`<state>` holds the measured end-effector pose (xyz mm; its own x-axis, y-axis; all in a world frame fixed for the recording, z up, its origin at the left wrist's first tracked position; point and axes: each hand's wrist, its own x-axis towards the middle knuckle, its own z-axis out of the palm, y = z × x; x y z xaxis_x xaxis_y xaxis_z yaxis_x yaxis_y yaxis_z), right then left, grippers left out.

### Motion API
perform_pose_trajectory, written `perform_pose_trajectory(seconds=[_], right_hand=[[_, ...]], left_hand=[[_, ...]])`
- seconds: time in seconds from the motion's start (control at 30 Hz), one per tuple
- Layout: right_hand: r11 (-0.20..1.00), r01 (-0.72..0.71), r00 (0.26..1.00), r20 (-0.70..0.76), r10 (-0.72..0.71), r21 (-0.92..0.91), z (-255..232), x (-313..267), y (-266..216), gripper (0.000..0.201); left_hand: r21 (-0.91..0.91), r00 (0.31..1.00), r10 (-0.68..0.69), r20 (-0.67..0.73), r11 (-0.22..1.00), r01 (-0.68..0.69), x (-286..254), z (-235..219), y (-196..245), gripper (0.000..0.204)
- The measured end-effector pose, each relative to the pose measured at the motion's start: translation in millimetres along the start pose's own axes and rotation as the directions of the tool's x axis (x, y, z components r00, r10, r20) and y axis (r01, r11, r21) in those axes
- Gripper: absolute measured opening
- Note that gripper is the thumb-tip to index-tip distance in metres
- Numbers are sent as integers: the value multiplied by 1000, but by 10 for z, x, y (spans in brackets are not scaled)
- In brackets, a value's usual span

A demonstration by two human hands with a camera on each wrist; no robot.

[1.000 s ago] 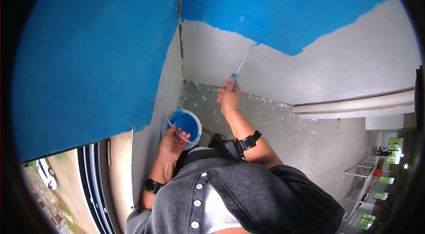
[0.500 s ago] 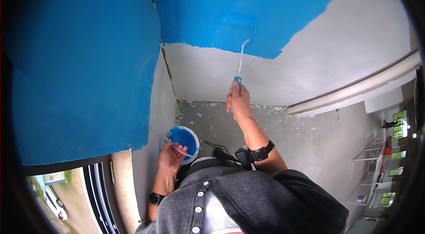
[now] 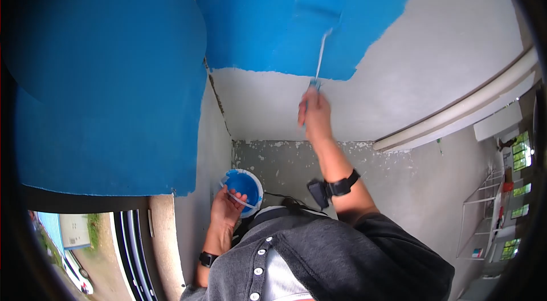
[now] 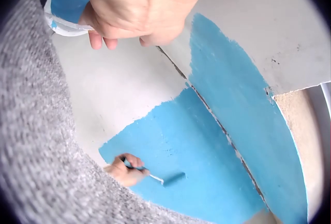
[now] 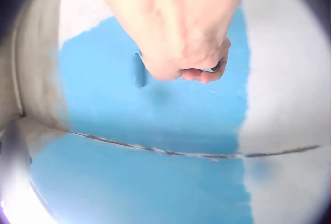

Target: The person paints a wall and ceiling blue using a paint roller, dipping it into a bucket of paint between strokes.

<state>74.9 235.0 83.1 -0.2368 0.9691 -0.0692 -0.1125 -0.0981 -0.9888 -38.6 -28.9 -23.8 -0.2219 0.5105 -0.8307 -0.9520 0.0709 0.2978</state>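
"Where's the roller (image 4: 174,179)?"

"At the blue wall (image 3: 250,21); the right hand (image 3: 317,114) grips its handle (image 3: 314,82)."

"And the left hand (image 3: 227,207)?"

"Fingers curled round the bail (image 3: 248,204) of the bucket (image 3: 261,190), blue paint (image 3: 241,181) inside."

"Heavy?"

"The bucket, probably, and sloshy; the bail suits it. The roller looks light, its rod (image 3: 322,55) stiff, its sleeve likely soft and slippery. Hold the handle."

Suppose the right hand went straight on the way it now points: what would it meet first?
Most likely the blue wall: the right hand points along the roller it holds, whose head looks close to or against that wall. Depth is hard to judge.
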Motion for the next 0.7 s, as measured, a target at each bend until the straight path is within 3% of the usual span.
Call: perform_pose_trajectory(seconds=[0.07,0.17,0.3,0.4,0.57,0.6,0.7], right_hand=[[992,117,993,-18,-116,43,42,232,-512,34],[982,189,981,26,-190,13,-12,317,-619,34],[988,-124,992,-49,119,-97,-202,-51,418,33],[981,-188,982,-23,187,-44,-256,-182,483,34],[987,134,991,-6,-134,89,-102,229,-791,34],[984,145,989,-26,-143,103,-74,279,-1073,34],[975,211,975,-77,-207,62,-141,302,-1304,34]], left_hand=[[36,1000,6,-10,999,-6,25,-12,-55,29],[-8,1000,14,21,1000,-14,109,-61,-70,27],[-19,999,5,46,1000,-4,17,7,-31,25],[-36,998,-14,53,999,16,37,-32,-36,24],[-7,998,-5,66,1000,5,43,-29,-69,27],[-11,998,2,66,1000,-1,54,-38,-80,27],[-8,997,7,81,1000,-7,31,-39,-94,26]])
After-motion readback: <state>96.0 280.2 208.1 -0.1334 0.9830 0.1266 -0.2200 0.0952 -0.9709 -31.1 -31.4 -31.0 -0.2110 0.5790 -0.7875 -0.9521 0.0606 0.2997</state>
